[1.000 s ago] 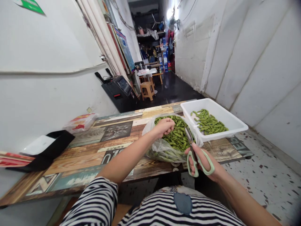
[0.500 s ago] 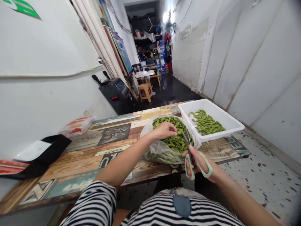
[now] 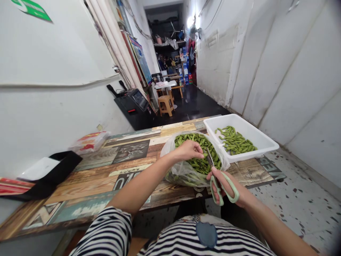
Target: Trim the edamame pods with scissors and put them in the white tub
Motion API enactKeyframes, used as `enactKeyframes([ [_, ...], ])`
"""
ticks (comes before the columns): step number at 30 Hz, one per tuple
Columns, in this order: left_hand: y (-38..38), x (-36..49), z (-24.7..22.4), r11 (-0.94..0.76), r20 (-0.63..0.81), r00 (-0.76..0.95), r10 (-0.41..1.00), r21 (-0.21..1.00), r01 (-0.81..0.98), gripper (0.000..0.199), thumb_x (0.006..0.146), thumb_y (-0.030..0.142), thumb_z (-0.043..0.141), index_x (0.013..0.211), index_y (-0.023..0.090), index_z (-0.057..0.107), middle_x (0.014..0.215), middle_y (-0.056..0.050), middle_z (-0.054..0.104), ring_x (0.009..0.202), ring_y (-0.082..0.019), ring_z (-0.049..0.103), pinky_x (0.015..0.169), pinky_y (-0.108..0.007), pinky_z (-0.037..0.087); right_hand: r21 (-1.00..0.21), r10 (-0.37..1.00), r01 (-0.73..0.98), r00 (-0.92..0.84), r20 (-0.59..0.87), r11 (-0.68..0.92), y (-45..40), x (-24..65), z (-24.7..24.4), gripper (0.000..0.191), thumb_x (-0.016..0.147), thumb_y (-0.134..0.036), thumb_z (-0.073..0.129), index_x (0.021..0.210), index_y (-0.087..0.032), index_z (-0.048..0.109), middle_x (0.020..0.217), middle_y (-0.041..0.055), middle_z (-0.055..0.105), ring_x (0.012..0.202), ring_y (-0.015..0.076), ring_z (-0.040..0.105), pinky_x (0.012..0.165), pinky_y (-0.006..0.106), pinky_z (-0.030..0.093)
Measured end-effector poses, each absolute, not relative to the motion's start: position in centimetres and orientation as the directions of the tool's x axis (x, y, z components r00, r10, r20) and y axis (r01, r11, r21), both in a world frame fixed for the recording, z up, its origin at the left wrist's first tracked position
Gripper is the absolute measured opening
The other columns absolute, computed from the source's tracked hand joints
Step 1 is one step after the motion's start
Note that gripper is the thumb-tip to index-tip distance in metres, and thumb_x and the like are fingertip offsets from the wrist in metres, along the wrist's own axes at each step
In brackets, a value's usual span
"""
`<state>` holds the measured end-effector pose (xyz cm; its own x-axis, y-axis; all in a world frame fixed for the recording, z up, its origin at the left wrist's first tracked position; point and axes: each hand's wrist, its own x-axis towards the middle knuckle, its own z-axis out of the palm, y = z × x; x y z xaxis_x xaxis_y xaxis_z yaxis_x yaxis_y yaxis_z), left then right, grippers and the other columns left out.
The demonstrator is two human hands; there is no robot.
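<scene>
- The left hand (image 3: 190,150) is held palm down over an open plastic bag (image 3: 183,177), and a green pod (image 3: 205,155) is pinched between its thumb and fingers.
- The right hand (image 3: 221,183) is closed around the light-green handles of a pair of scissors (image 3: 211,161); the blades are parted and pointed away from the body, toward the left hand's fingertips.
- The pinched pod is placed right beside the blades; whether it is touched by them cannot be told.
- Beneath the left hand, the bag is filled with many loose pods (image 3: 195,165), and its clear rim is spread around them.
- Beyond the right hand and to its right, a white tray (image 3: 245,155) is set near the bag; a smaller heap of pods (image 3: 237,143) is laid inside it.
- Both bag and tray are carried by a table (image 3: 87,179) with a patchwork wood pattern.
- Well to the left of both hands, a wrapped red-and-clear packet (image 3: 90,141) is seen by the wall.
</scene>
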<state>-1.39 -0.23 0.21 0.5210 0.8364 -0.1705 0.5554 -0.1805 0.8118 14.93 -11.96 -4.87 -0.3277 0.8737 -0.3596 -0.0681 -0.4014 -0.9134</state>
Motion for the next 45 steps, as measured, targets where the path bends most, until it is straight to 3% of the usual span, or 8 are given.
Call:
enactKeyframes([
  [7,0.5,-1.8,0.3,-0.316,-0.166,0.549,0.819,0.668,0.673,0.023,0.061,0.027,0.071,0.079,0.014,0.073,0.072,-0.002,0.069,0.067,-0.013,0.058,0.063,-0.021,0.039,-0.904,0.870,0.025,-0.261,-0.419,-0.428,-11.5,15.1,-5.7,0.047,0.076,-0.067,0.046,0.076,-0.020,0.049,0.042,-0.0077,0.043,0.028,0.0088,0.039,0.028,0.021,0.036],
  [10,0.7,-1.8,0.2,-0.299,-0.140,0.527,0.838,0.691,0.658,0.022,0.060,0.026,0.072,0.078,0.013,0.072,0.069,-0.001,0.067,0.064,-0.011,0.055,0.061,-0.021,0.038,-0.894,0.861,0.025,-0.256,-0.439,-0.448,-11.4,15.3,-5.6,0.046,0.076,-0.066,0.047,0.079,-0.020,0.049,0.042,-0.0078,0.043,0.028,0.0086,0.039,0.028,0.020,0.035],
  [16,0.2,-1.2,0.2,0.067,-0.243,0.479,0.844,0.933,0.355,0.015,0.069,0.026,0.063,0.065,0.012,0.058,0.057,0.000,0.059,0.037,-0.002,0.030,0.038,-0.019,0.016,-0.890,0.864,-0.163,-0.363,-0.348,-0.427,-11.7,15.3,-5.5,0.047,0.080,-0.065,0.044,0.089,-0.019,0.049,0.052,-0.0046,0.053,0.039,0.0131,0.053,0.042,0.027,0.047],
  [20,-0.6,-0.5,-0.2,0.244,-0.281,0.469,0.837,0.960,0.140,0.013,0.069,0.020,0.061,0.065,0.013,0.052,0.061,-0.002,0.061,0.034,0.000,0.028,0.035,-0.018,0.009,-0.907,0.884,-0.162,-0.343,-0.317,-0.388,-11.8,15.2,-5.4,0.049,0.081,-0.065,0.042,0.093,-0.018,0.049,0.054,-0.0044,0.054,0.041,0.0137,0.055,0.045,0.028,0.047],
  [26,-2.1,0.0,-0.3,0.323,-0.239,0.451,0.860,0.939,-0.117,0.028,0.069,0.020,0.065,0.066,0.017,0.037,0.066,-0.005,0.065,0.034,0.001,0.030,0.035,-0.014,0.010,-0.925,0.904,-0.132,-0.299,-0.306,-0.357,-12.0,15.0,-5.0,0.050,0.080,-0.065,0.043,0.096,-0.018,0.049,0.054,-0.0048,0.054,0.042,0.0138,0.054,0.044,0.027,0.045],
  [36,-3.4,1.0,-0.9,0.394,-0.324,0.381,0.866,0.911,-0.121,0.031,0.069,0.019,0.066,0.064,0.017,0.035,0.063,-0.003,0.063,0.034,0.001,0.032,0.035,-0.015,0.012,-0.905,0.896,-0.145,-0.270,-0.354,-0.401,-12.1,14.4,-4.4,0.048,0.076,-0.065,0.048,0.087,-0.019,0.049,0.046,-0.0065,0.049,0.032,0.0117,0.047,0.034,0.025,0.041],
  [41,-2.6,1.1,-1.2,0.448,-0.411,0.383,0.827,0.894,-0.007,0.023,0.069,0.013,0.060,0.060,0.015,0.039,0.057,-0.002,0.060,0.032,0.000,0.032,0.034,-0.016,0.009,-0.872,0.870,-0.144,-0.252,-0.424,-0.467,-11.9,14.9,-5.2,0.047,0.075,-0.066,0.048,0.081,-0.019,0.050,0.041,-0.0076,0.044,0.028,0.0095,0.040,0.030,0.023,0.040],
  [45,-1.1,3.0,-0.1,0.348,-0.359,0.366,0.859,0.932,0.098,0.018,0.071,0.009,0.057,0.058,0.013,0.045,0.052,-0.001,0.057,0.032,-0.001,0.032,0.035,-0.017,0.014,-0.864,0.863,-0.152,-0.258,-0.434,-0.480,-12.1,15.6,-5.8,0.045,0.076,-0.065,0.049,0.080,-0.020,0.051,0.041,-0.0079,0.043,0.028,0.0084,0.038,0.030,0.023,0.040],
])
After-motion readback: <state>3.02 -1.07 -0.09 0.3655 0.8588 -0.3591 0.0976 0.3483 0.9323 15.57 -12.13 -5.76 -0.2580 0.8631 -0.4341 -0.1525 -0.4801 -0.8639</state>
